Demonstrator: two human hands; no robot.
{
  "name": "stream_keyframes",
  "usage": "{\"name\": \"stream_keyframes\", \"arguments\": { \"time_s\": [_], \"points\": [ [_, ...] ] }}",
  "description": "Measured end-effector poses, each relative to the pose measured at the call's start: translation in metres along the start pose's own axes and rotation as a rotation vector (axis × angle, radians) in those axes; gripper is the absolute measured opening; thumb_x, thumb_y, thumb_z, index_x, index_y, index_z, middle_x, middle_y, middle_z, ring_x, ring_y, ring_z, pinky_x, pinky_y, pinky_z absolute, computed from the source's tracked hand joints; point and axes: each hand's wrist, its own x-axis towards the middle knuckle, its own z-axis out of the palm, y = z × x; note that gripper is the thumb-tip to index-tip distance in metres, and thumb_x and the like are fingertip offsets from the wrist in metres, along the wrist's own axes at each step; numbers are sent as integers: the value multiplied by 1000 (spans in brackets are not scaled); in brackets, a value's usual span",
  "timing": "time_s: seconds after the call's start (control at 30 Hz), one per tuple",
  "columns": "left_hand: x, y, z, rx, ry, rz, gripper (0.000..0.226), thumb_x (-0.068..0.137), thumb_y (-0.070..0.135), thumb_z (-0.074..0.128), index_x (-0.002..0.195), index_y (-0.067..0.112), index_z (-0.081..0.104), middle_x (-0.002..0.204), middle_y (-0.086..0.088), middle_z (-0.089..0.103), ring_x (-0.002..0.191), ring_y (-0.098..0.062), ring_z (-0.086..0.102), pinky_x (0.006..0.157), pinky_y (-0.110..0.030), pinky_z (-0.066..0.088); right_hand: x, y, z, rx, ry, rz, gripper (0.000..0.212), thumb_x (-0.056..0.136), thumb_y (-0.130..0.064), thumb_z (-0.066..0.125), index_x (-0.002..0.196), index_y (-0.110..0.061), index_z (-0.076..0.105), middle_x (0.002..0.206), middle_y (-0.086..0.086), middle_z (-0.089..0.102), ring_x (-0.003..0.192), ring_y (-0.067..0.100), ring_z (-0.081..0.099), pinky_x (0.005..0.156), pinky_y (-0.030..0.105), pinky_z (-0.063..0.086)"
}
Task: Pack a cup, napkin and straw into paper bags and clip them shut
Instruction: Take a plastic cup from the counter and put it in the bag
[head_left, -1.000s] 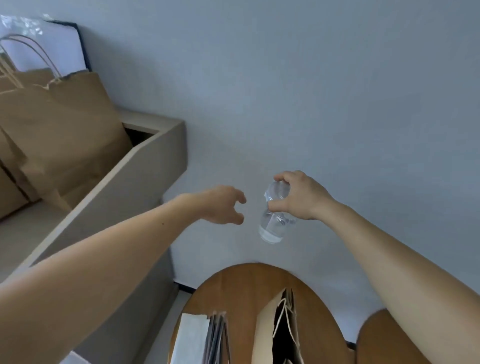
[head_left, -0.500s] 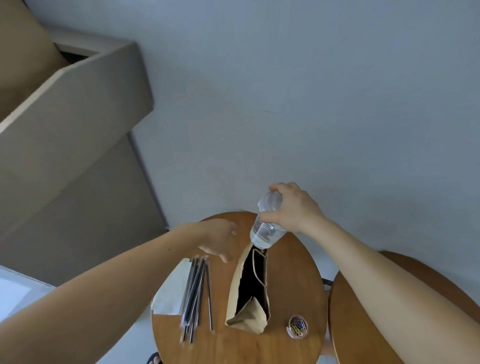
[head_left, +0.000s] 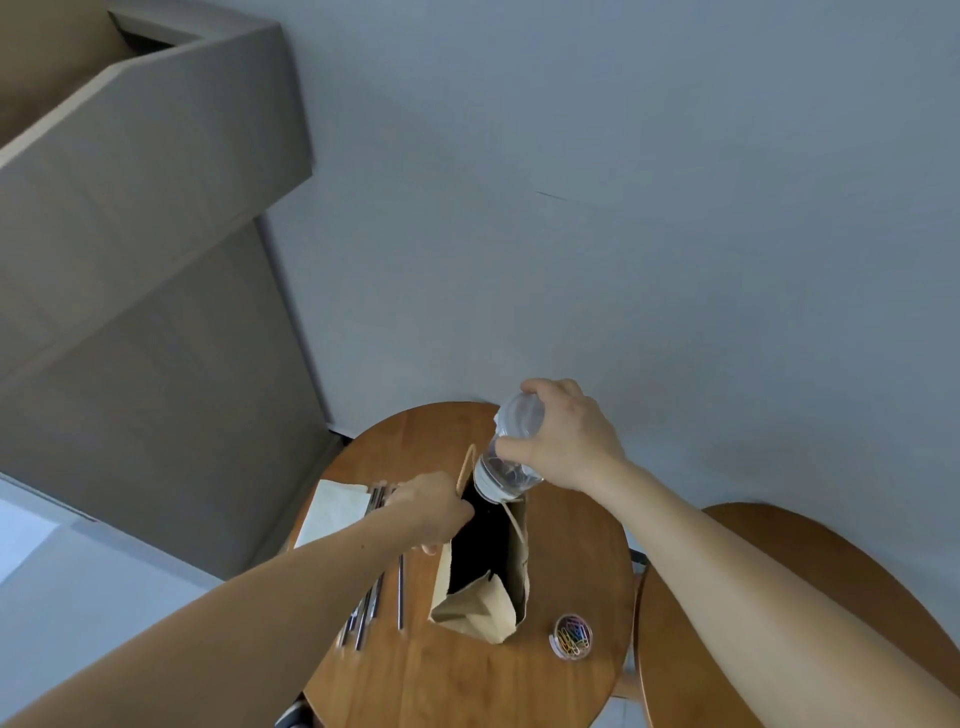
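In the head view, a clear plastic cup (head_left: 511, 457) with a domed lid was held tilted by the right hand (head_left: 566, 441), whose fingers were curled round its upper part. Its base was dipped into the far end of the open brown paper bag (head_left: 483, 582) on the round wooden counter (head_left: 571, 545). The bag's left rim was pinched by the left hand (head_left: 434, 512). Half a second earlier, the cup had been just above the bag, and the left hand had gripped nothing.
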Motion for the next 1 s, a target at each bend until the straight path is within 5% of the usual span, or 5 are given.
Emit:
{"name": "stream_keyframes", "arguments": {
  "time_s": [0.23, 0.4, 0.57, 0.77, 1.0],
  "points": [
    [0, -2, -4, -104, 41, -67, 33, 98, 28, 47, 79, 11, 67, 51, 1, 68, 50, -11, 69, 47, -18, 51, -15, 10, -8, -319, -214, -309, 88, 63, -59, 68, 141, -34, 37, 138, -9, 38, 123, 20, 38, 97, 41, 44],
    [-2, -2, -5, -166, 53, -82, 24, 99, 27, 53, 83, 11, 63, 65, -5, 72, 50, -12, 70, 46, -18, 52, -16, 16, 26, -509, -389, -429, 87, 66, -61, 67, 141, -32, 34, 139, -4, 36, 120, 23, 38, 94, 39, 44],
    [-6, -6, -6, -168, 16, -51, 24, 100, 23, 49, 88, 8, 64, 69, -7, 73, 55, -12, 72, 61, -24, 61, -3, 18, 81, -534, -477, -256, 90, 69, -57, 69, 142, -23, 31, 141, 7, 37, 123, 34, 41, 87, 41, 49],
    [-7, -17, -6, -227, 10, -37, 22, 99, 21, 49, 95, 7, 66, 75, -7, 74, 63, -14, 74, 70, -29, 62, 7, 35, 156, -514, -530, -24, 86, 79, -33, 75, 145, -20, 22, 148, 12, 22, 131, 38, 31, 101, 49, 46],
    [-5, -35, 0, -222, 16, -43, 21, 97, 26, 49, 95, 12, 64, 78, -6, 73, 65, -16, 74, 67, -28, 62, 14, 59, 206, -503, -573, 19, 88, 82, -43, 68, 149, -19, 16, 148, 13, 23, 131, 40, 34, 107, 48, 39]
  ]
}}
